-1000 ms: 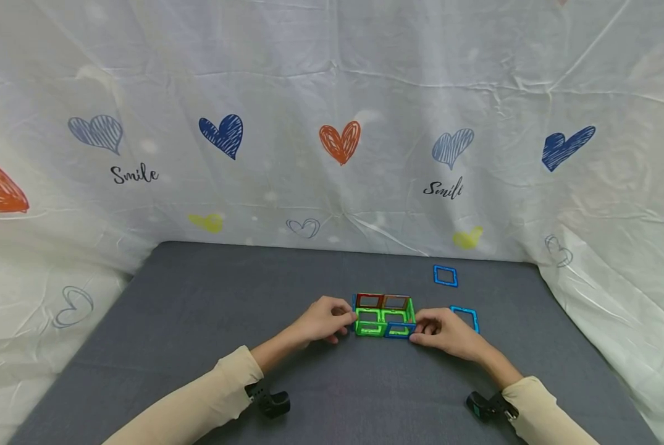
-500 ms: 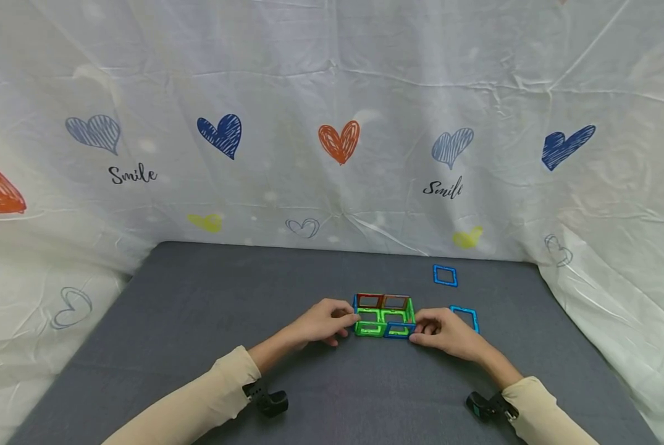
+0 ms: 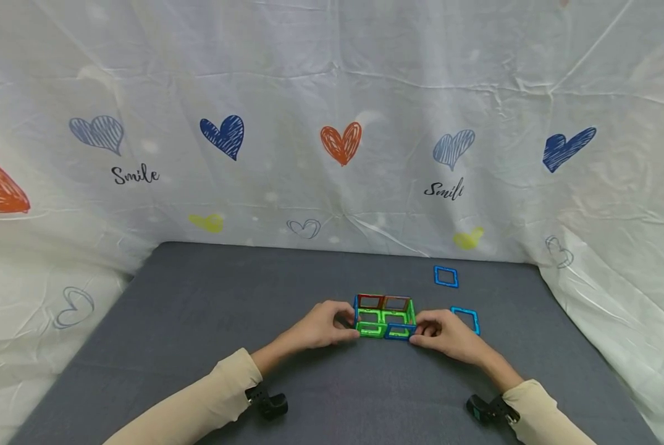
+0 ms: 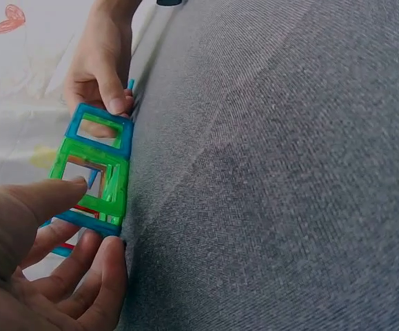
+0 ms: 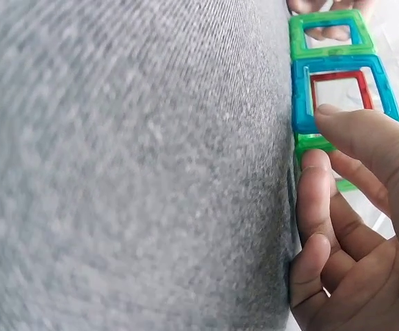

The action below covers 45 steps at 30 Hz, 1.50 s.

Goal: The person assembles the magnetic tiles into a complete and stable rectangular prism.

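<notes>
A low open box of magnetic tiles stands on the grey cloth between both hands. Green frames form its floor, with two reddish ones upright at the back. Along the front, a green tile sits beside a blue tile. My left hand holds the left end, thumb at the front green tile and fingers by the blue end tile. At the opposite end, my right hand pinches the front corner, its thumb on the blue tile and fingers against the green end wall.
Two loose blue square tiles lie on the cloth: one farther back, the other just behind my right hand. A white curtain printed with hearts rises behind the grey table. Each wrist wears a small black camera.
My left thumb has moved from the upper part of the box's left end down to its front left corner, widening its spread from the fingers. My right hand keeps its place.
</notes>
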{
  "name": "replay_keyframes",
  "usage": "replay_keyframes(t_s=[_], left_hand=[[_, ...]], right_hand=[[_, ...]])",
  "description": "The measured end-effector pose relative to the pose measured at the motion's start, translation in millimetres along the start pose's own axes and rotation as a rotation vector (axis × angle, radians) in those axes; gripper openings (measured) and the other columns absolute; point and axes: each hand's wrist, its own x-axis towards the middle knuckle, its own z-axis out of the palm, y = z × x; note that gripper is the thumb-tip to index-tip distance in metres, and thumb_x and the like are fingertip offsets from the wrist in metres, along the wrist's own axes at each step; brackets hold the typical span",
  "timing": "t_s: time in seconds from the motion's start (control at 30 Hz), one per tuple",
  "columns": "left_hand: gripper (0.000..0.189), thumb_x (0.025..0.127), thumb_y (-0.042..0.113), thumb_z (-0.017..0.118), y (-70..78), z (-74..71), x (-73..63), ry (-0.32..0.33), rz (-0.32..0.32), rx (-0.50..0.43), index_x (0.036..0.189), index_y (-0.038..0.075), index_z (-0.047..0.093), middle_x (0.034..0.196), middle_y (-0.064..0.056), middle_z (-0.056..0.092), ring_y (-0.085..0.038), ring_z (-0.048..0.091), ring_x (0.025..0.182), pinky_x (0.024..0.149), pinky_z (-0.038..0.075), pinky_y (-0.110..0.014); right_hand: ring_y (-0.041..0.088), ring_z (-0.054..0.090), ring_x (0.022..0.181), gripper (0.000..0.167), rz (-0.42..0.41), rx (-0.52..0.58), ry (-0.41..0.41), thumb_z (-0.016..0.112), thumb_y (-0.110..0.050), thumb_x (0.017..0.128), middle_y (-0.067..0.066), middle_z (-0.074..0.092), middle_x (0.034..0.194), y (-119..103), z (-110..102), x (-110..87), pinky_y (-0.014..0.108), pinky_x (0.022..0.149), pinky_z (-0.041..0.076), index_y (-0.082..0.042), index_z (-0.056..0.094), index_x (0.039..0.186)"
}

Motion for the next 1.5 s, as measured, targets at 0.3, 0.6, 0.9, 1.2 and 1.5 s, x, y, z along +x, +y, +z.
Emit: replay_keyframes(t_s=[0.3,0.6,0.9,1.2,1.5], left_hand=[[0.009,0.096,0.013,0.074,-6.1,-4.6,2.2,0.043,0.037,0.056,0.102,0.009,0.070,0.097,0.000,0.067,-0.016,0.065,0.064,0.056,0.054,-0.030],[0.013,0.095,0.010,0.074,-12.6,-14.7,3.4,0.065,0.074,0.045,0.106,0.005,0.071,0.098,-0.003,0.068,-0.022,0.069,0.070,0.056,0.055,-0.030],[0.012,0.094,0.011,0.076,-17.5,-18.8,7.6,0.094,0.062,0.078,0.104,0.007,0.071,0.098,-0.003,0.069,-0.017,0.068,0.070,0.054,0.055,-0.030],[0.013,0.093,0.011,0.077,-26.3,-22.7,9.4,0.134,0.116,0.135,0.102,0.006,0.071,0.097,-0.002,0.070,-0.009,0.066,0.071,0.055,0.054,-0.028],[0.011,0.097,0.021,0.074,-24.1,-25.5,7.4,0.139,0.100,0.151,0.100,0.011,0.071,0.100,0.001,0.068,-0.011,0.068,0.079,0.061,0.055,-0.030]], right_hand=[[0.018,0.062,0.072,0.010,-0.019,-0.005,0.016,0.077,-0.016,0.094,-0.001,0.067,0.088,-2.2,3.8,4.2,0.030,0.062,0.051,-0.012,0.072,0.102],[0.017,0.061,0.071,0.010,-0.025,-0.041,0.048,0.078,-0.012,0.093,-0.001,0.066,0.087,1.0,5.8,16.5,0.028,0.061,0.050,-0.009,0.073,0.101],[0.016,0.062,0.072,0.012,-0.021,-0.053,0.057,0.079,-0.014,0.092,-0.002,0.066,0.086,3.4,3.5,28.6,0.028,0.062,0.051,-0.008,0.074,0.102],[0.016,0.061,0.073,0.014,-0.048,-0.043,0.072,0.079,-0.011,0.092,0.000,0.067,0.086,1.4,4.5,39.6,0.028,0.062,0.050,-0.005,0.074,0.103],[0.016,0.061,0.072,0.014,-0.029,-0.030,0.069,0.079,-0.010,0.091,0.001,0.066,0.087,0.7,6.2,44.2,0.028,0.061,0.049,-0.004,0.074,0.103]])
